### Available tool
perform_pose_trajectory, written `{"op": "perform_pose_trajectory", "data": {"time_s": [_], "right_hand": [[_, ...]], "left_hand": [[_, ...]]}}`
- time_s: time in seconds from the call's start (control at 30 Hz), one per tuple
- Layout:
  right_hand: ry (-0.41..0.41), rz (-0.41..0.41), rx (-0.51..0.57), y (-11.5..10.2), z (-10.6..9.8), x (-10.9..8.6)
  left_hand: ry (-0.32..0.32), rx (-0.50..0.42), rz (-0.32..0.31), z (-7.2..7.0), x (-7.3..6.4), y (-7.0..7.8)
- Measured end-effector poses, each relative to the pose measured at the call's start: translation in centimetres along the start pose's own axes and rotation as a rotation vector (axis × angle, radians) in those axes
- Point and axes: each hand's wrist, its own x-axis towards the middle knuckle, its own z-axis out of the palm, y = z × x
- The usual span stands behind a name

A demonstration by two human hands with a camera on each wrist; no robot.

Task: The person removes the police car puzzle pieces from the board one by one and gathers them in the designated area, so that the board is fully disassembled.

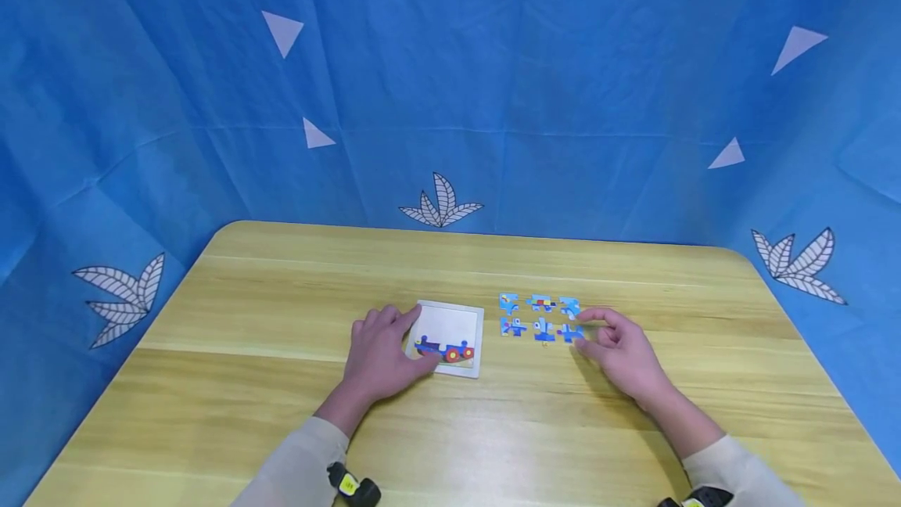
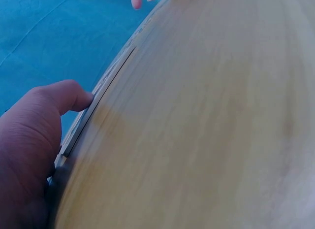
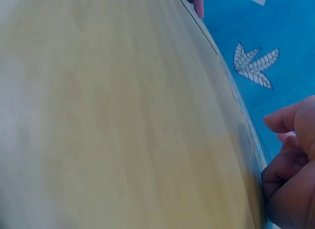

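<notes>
A square puzzle tray [image 1: 450, 327] with a pale rim lies on the table, its lower part filled with a picture of a blue and red train. My left hand [image 1: 385, 354] holds the tray at its left side, index finger by the upper left corner and thumb over the lower part. In the left wrist view, the thumb [image 2: 74, 96] touches the tray's edge. Loose blue puzzle pieces [image 1: 543, 329] lie in two rows right of the tray. My right hand [image 1: 622, 350] is beside the rightmost pieces, thumb and index finger apart; whether they touch a piece, I cannot tell.
The wooden table [image 1: 281, 288] has rounded far corners. Behind it hangs a blue cloth [image 1: 563, 84] printed with white triangles and leaves. Each sleeve carries a dark wrist device, such as the left wrist device [image 1: 354, 485].
</notes>
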Motion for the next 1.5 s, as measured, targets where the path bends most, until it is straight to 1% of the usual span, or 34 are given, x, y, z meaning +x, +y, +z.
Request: {"op": "perform_pose_trajectory", "data": {"time_s": [0.1,0.17,0.33,0.4,0.47,0.57,0.63,0.8,1.03,1.17,1.5], "right_hand": [[-0.005,-0.022,0.012,-0.5,0.6,-0.3],[-0.012,-0.035,0.022,-1.9,1.1,-0.7],[-0.028,-0.065,0.062,-2.6,2.3,-0.8],[-0.032,-0.085,0.079,-1.9,2.8,-0.5],[-0.037,-0.097,0.093,-2.3,3.4,-0.5],[-0.048,-0.12,0.103,-3.0,4.3,-0.3],[-0.06,-0.135,0.102,-3.6,4.9,-0.2],[-0.1,-0.144,0.1,-4.9,6.7,0.0],[-0.179,-0.162,0.151,-6.6,9.3,0.4],[-0.204,-0.172,0.174,-7.4,10.7,0.9],[-0.26,-0.2,0.155,-8.6,13.4,2.3]], "left_hand": [[-0.007,0.012,0.006,0.1,0.0,0.0],[-0.012,0.023,0.011,0.1,-0.1,0.0],[-0.037,0.012,0.027,-0.1,-0.1,-0.2],[-0.056,-0.002,0.038,-0.3,0.0,-0.3],[-0.076,-0.015,0.045,-0.4,0.0,-0.3],[-0.098,-0.029,0.036,-0.5,0.1,-0.4],[-0.102,-0.028,0.026,-0.4,0.0,-0.4],[-0.088,-0.024,0.026,-0.4,-0.1,-0.5],[-0.077,-0.01,0.031,-0.3,-0.1,-0.6],[-0.075,-0.002,0.031,-0.3,-0.1,-0.7],[-0.054,-0.014,0.028,-0.3,0.0,-0.6]]}}
